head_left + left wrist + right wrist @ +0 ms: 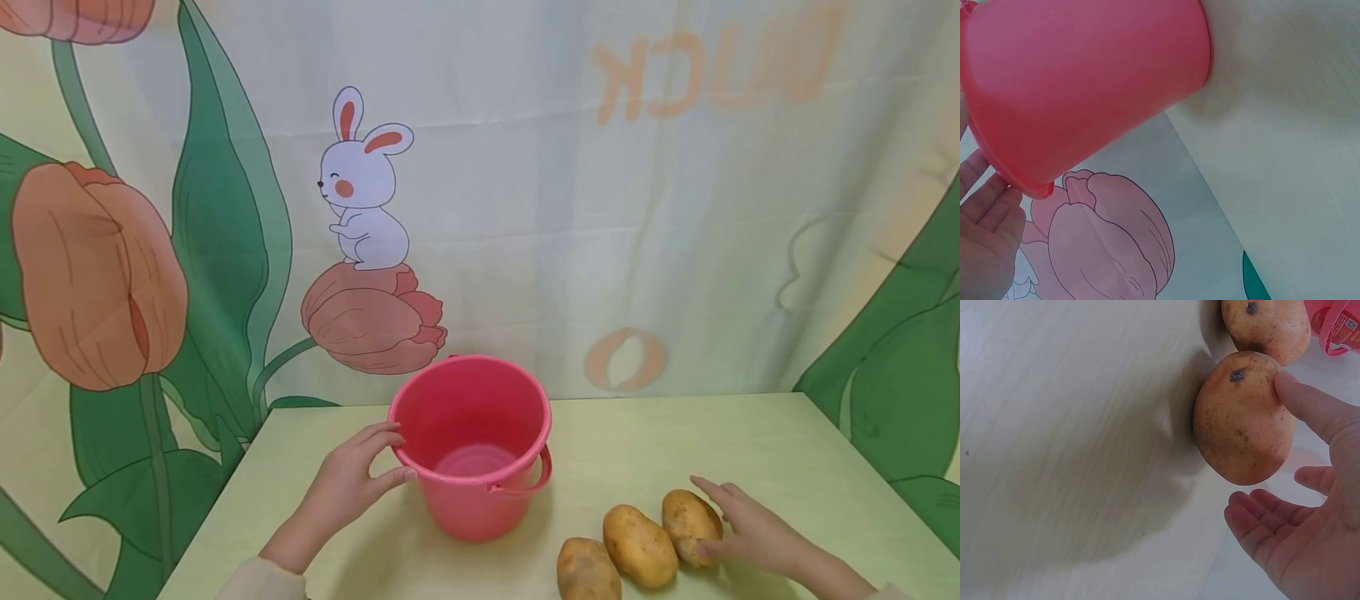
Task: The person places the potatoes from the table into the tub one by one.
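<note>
A pink bucket (pixel 480 508) stands upright on the table, its inside bare down to the bottom. My left hand (pixel 352 475) rests at the left of its rim, fingers extended and fingertips touching the edge; the left wrist view shows this hand (pixel 988 231) beside the rim. Three potatoes lie in a slanting row: the nearest potato (pixel 588 571), a middle potato (pixel 639 546) and the far right potato (pixel 690 525). Around that last one my right hand (pixel 757 533) is spread. In the right wrist view its thumb touches the potato (pixel 1244 425), while the other fingers stand apart from it.
The pale table (pixel 675 433) ends at a printed curtain (pixel 525 208) with tulips and a rabbit. A pink bucket handle (pixel 536 483) hangs down on the bucket's right side, toward the potatoes.
</note>
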